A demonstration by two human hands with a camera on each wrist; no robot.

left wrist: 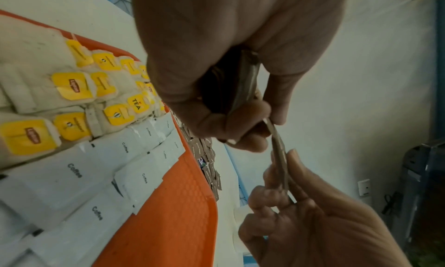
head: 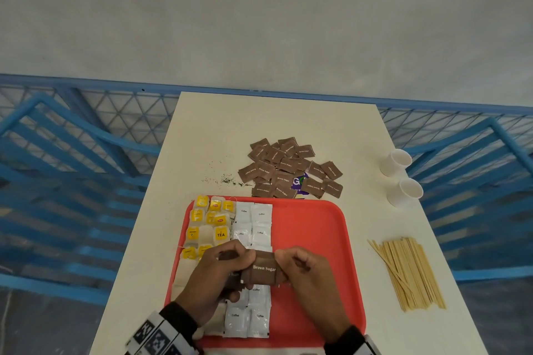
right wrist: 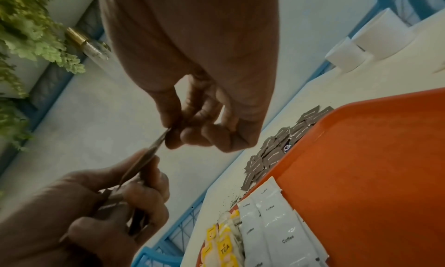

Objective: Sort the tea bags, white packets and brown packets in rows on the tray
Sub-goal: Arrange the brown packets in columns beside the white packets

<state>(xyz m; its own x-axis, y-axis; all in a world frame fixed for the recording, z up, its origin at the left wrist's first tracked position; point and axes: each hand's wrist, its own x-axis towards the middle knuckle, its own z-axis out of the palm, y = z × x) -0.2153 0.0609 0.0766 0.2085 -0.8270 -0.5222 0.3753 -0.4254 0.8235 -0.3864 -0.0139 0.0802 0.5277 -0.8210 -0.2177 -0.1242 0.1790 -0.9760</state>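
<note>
Gripping several brown packets, the left hand (head: 213, 277) hovers over the red tray (head: 311, 228); tea bags (head: 207, 222) lie at its 11 o'clock, white packets (head: 253, 222) at 12. The right hand (head: 305, 277) pinches one brown packet (head: 264, 268) between both hands. More brown packets (head: 288, 168) sit beyond the tray, at 12.

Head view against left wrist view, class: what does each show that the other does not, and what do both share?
Only the head view shows the bundle of wooden stirrer sticks, the two white paper cups and the printed "Brown Sugar" face of the brown packet held between the left hand and right hand.

Only the left wrist view shows that packet edge-on, a wall socket and a dark object by the wall.

Both show the orange-red plastic tray, yellow-tagged tea bags, white coffee packets and the loose brown packet pile.
</note>
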